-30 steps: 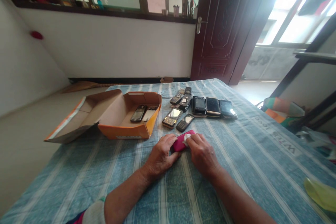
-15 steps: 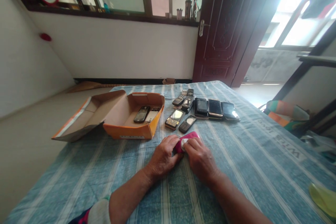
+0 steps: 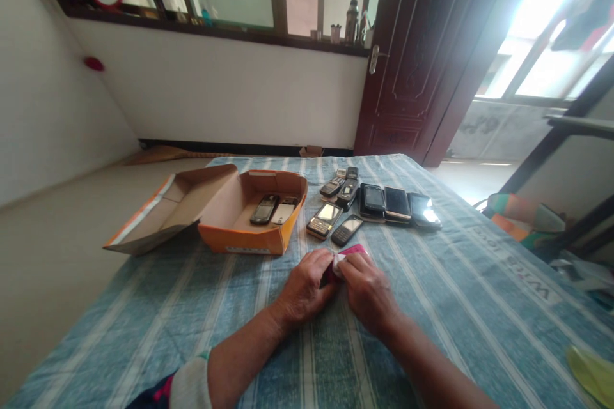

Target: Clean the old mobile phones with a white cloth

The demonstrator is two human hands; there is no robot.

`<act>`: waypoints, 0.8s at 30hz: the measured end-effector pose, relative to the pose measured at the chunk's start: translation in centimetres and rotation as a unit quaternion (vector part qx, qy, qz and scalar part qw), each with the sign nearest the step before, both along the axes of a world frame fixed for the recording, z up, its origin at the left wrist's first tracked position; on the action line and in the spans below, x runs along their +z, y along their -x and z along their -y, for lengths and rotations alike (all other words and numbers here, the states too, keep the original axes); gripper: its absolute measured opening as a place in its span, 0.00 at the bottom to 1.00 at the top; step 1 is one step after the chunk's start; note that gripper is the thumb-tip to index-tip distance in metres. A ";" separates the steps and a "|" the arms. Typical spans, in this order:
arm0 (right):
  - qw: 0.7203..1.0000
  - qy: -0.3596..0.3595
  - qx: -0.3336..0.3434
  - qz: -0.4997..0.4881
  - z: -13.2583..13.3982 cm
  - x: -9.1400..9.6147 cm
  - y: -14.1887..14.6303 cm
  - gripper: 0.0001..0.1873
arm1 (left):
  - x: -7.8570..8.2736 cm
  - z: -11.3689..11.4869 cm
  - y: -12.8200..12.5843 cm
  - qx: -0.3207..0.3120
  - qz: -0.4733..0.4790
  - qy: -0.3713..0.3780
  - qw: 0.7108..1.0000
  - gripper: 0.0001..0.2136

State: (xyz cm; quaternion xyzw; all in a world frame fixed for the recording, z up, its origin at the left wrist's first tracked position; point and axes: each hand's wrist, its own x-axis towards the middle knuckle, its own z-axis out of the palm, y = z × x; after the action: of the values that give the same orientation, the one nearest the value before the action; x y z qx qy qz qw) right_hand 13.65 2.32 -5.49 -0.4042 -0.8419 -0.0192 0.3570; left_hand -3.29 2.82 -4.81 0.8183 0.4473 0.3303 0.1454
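Near the middle of the table, my left hand (image 3: 307,289) grips the near left side of a pink mobile phone (image 3: 355,248). Its fingers and thumb are closed around the edge. Pinched in the fingers of my right hand (image 3: 369,291) is a small white tissue (image 3: 338,262), pressed against the phone's face. Both hands cover most of the phone. Just beyond them lie a keypad phone with a lit-looking screen (image 3: 325,220) and a small dark keypad phone (image 3: 347,230).
An open orange cardboard box (image 3: 244,240) with its lid folded left holds a dark phone (image 3: 264,209) and a white-backed phone (image 3: 284,211). Several more phones (image 3: 397,203) lie in groups beyond my hands. Yellow-green material (image 3: 592,374) sits at the right edge of the striped tablecloth (image 3: 192,332).
The camera view has shifted slightly, moving the scene right and down. My hands remain on the pink phone; the tissue has shifted a little and less of the phone shows.
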 end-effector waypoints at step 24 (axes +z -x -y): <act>1.000 0.001 0.001 0.012 -2.0 -0.2 -1.4 0.10 | 0.2 0.2 0.6 0.022 -0.015 -0.009 1.000 0.18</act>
State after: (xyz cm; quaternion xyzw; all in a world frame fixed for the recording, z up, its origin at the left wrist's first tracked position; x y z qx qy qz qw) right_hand 15.04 4.35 -5.67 -0.4036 -0.8463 -0.0228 0.3468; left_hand -3.86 2.66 -4.66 0.8142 0.4649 0.3248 0.1240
